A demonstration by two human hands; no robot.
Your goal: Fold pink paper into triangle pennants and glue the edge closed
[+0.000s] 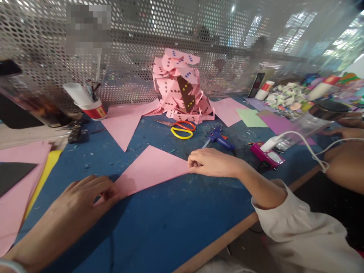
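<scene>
A pink paper triangle (pixel 150 170) lies flat on the blue table (pixel 170 220) in front of me. My left hand (pixel 85 197) presses its near left corner down with thumb and fingers. My right hand (pixel 210 162) pinches the triangle's right tip between thumb and fingers. Behind the triangle lie orange and yellow scissors (pixel 182 129) and a blue glue gun (pixel 220 138).
A tall pile of folded pink pieces with dots (pixel 182 87) stands at the back against a perforated metal screen (pixel 136 41). Pink sheets (pixel 123 125) lie around. A red cup (pixel 92 108) is back left. Another person's arm (pixel 345 163) rests at right near a pink device (pixel 267 154).
</scene>
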